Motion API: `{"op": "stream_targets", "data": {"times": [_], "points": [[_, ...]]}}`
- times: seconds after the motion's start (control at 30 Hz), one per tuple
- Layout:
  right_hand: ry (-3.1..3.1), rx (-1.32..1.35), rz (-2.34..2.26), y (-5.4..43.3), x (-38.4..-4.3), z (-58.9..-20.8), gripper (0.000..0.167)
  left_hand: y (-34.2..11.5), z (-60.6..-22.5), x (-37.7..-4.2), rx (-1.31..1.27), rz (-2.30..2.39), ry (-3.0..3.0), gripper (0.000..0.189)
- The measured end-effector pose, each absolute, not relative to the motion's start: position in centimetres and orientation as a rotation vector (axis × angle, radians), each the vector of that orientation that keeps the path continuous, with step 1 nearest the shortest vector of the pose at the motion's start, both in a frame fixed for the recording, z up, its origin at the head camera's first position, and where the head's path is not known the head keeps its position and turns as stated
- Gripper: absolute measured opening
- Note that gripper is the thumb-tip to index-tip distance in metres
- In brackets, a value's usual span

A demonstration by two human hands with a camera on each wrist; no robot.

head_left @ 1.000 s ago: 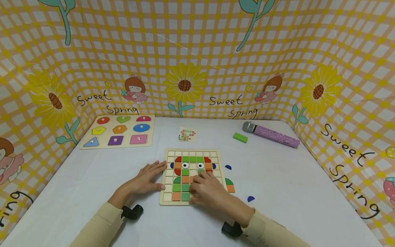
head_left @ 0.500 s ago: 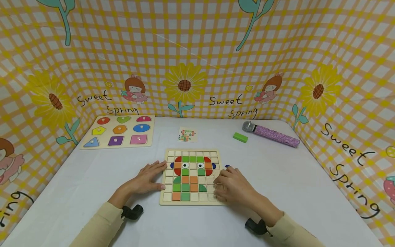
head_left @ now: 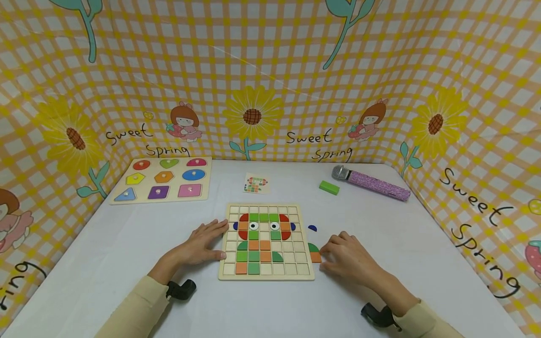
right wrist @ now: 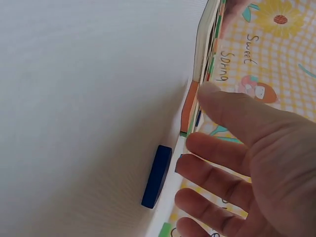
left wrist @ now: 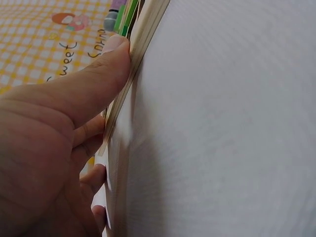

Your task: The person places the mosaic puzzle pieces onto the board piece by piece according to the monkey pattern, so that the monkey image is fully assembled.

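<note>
A wooden grid board bears coloured tiles and two eye tiles, with a green quarter-circle tile in a lower cell. My left hand rests at the board's left edge; its thumb and fingertips touch the rim. Just right of the board, my right hand hovers low beside an orange square tile and a green rounded tile. In the right wrist view, the thumb is near the orange tile, the fingers are loosely bent apart from it, and nothing is held. A blue half-circle tile lies below that hand.
Another blue half-circle tile lies right of the board. Behind stand a pattern card, a green block and a purple glittery microphone. A shape-knob puzzle is at the back left. Patterned cloth walls enclose the table.
My right hand has moved rightward off the board to beside the loose tiles, uncovering the green quarter-circle tile in its lower cell. My left hand has stayed at the rim.
</note>
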State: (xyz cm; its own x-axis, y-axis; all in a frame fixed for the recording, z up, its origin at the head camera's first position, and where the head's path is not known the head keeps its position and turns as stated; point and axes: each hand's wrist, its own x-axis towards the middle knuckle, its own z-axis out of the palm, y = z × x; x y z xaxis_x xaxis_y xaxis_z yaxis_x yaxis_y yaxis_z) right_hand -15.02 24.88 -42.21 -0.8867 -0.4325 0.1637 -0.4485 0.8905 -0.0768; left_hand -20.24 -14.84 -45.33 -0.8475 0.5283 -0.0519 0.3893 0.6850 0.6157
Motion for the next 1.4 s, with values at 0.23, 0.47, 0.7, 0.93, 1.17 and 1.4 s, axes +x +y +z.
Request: {"op": "stream_targets", "data": {"times": [0.23,0.47,0.7,0.93,1.17,1.4], "points": [[-2.907,0.696,0.172,25.05,-15.08,-42.46,0.027,-14.8,-45.47,-20.25,0.742,0.892,2.669,0.079],[-2.877,0.72,0.172,24.86,-15.13,-42.43,0.029,-14.81,-45.38,-20.21,0.746,0.911,2.664,0.079],[-2.878,0.719,0.143,24.66,-15.43,-42.58,0.032,-14.8,-45.5,-20.28,0.749,0.912,2.666,0.078],[-2.845,0.735,0.111,24.59,-15.52,-42.65,0.033,-14.81,-45.57,-20.26,0.746,0.914,2.664,0.079],[-2.823,0.774,0.128,24.46,-15.47,-42.58,0.028,-14.84,-45.59,-20.32,0.749,0.915,2.664,0.079],[-2.855,0.764,0.125,24.42,-15.62,-42.77,0.024,-14.86,-45.53,-20.34,0.738,0.912,2.666,0.079]]}}
